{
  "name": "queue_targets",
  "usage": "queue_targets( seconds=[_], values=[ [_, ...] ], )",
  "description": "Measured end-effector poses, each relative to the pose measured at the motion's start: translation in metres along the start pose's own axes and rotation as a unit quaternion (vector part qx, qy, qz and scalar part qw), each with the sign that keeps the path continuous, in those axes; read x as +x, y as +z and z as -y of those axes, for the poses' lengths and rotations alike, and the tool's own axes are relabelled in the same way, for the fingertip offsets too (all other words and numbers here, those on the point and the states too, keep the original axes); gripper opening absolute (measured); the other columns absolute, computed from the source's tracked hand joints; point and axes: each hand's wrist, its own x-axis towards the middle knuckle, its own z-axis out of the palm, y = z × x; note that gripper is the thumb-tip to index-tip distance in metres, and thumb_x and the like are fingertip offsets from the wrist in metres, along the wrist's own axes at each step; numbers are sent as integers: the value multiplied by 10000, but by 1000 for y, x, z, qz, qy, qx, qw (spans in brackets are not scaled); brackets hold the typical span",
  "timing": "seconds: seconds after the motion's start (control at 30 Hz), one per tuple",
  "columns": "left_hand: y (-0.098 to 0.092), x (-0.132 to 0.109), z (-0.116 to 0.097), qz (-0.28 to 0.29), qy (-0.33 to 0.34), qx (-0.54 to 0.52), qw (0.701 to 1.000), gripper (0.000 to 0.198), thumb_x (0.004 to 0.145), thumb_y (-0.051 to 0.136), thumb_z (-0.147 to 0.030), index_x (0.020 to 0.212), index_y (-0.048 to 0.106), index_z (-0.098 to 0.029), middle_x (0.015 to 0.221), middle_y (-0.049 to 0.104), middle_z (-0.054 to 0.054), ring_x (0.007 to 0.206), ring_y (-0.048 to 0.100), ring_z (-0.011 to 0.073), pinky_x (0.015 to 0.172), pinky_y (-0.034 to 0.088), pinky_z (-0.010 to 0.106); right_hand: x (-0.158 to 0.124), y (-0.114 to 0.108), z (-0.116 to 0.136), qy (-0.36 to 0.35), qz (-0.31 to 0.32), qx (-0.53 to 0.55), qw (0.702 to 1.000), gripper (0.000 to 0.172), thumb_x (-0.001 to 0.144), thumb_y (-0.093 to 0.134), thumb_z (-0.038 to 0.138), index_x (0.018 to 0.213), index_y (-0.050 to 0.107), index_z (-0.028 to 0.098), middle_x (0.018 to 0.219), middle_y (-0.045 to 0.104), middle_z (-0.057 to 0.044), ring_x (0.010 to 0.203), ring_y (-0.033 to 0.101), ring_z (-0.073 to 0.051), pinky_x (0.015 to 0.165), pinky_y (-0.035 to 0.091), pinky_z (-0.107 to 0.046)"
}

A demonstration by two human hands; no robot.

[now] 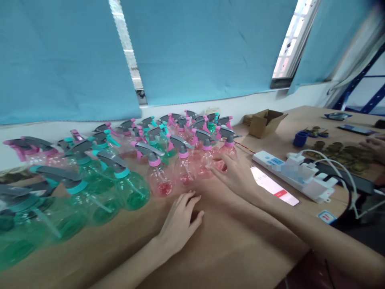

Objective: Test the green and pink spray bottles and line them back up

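Observation:
My left hand (182, 214) rests on the brown tabletop, palm down with its fingers spread, and holds nothing. Just beyond its fingertips stands a pink spray bottle (161, 178) with a grey and pink trigger head. My right hand (231, 172) is against the lower body of the pink spray bottle (229, 150) at the right end of the front row, with pink plastic showing between thumb and index finger. The other fingers are partly hidden. Beside it stand two more pink spray bottles (184, 166). Larger-looking green spray bottles (134, 190) with turquoise collars continue the row leftward.
More spray bottles (153, 136) crowd behind, toward the wall. Right of my right hand lie a lit phone (275, 186) and a white power strip (291, 172) with cables. Farther back are an open cardboard box (266, 122), blue tape (300, 139) and another person's hand (374, 146).

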Motion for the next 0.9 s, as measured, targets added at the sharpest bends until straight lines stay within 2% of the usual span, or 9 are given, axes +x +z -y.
queue_targets(
  seconds=[0.13, 0.27, 0.37, 0.5, 0.7, 0.9],
  values=[
    [4, 15, -7, -16, 1, -28, 999, 261, 891, 516, -198, 1151, 537, -188, 1198, 547, 83, 1134, 510, 243, 974, 402, 431, 9, 1, -16, 29, -27, -1, 999, 413, 833, 504, 484, 1096, 569, 172, 1075, 660, -104, 867, 634, -253, 721, 449, -364],
    [5, 20, -9, -32, -2, -48, 998, 213, 907, 487, -197, 1114, 539, -207, 1143, 565, 58, 1087, 537, 227, 948, 424, 421, 22, 11, -13, 64, 3, -17, 998, 553, 826, 468, 557, 1193, 517, 147, 1048, 666, -147, 1005, 597, -325, 764, 438, -409],
    [4, 19, -9, -39, -3, -55, 998, 201, 912, 481, -199, 1103, 542, -213, 1125, 568, 50, 1073, 542, 221, 946, 423, 420, 30, 20, -9, 84, 34, -4, 996, 634, 828, 435, 591, 1246, 452, 115, 1047, 667, -172, 971, 620, -338, 739, 443, -405],
    [3, 19, -10, -44, -5, -60, 997, 193, 910, 485, -194, 1093, 544, -210, 1108, 571, 47, 1067, 541, 217, 941, 424, 409, 38, 26, -6, 86, 34, 0, 996, 686, 807, 450, 632, 1260, 428, 118, 1106, 644, -187, 962, 634, -338, 725, 452, -383],
    [3, 19, -11, -45, -4, -64, 997, 182, 910, 486, -199, 1082, 545, -215, 1097, 576, 44, 1053, 548, 219, 928, 432, 414, 40, 25, -4, 92, 66, -42, 993, 679, 813, 386, 678, 1228, 462, 146, 1045, 669, -170, 918, 652, -324, 688, 452, -367],
    [4, 19, -10, -43, -4, -69, 997, 204, 899, 500, -175, 1093, 545, -218, 1096, 570, 38, 1052, 543, 214, 941, 421, 411, 39, 21, -8, 94, 72, -59, 991, 700, 813, 363, 687, 1225, 464, 131, 995, 686, -173, 897, 649, -352, 679, 443, -386]
  ],
)
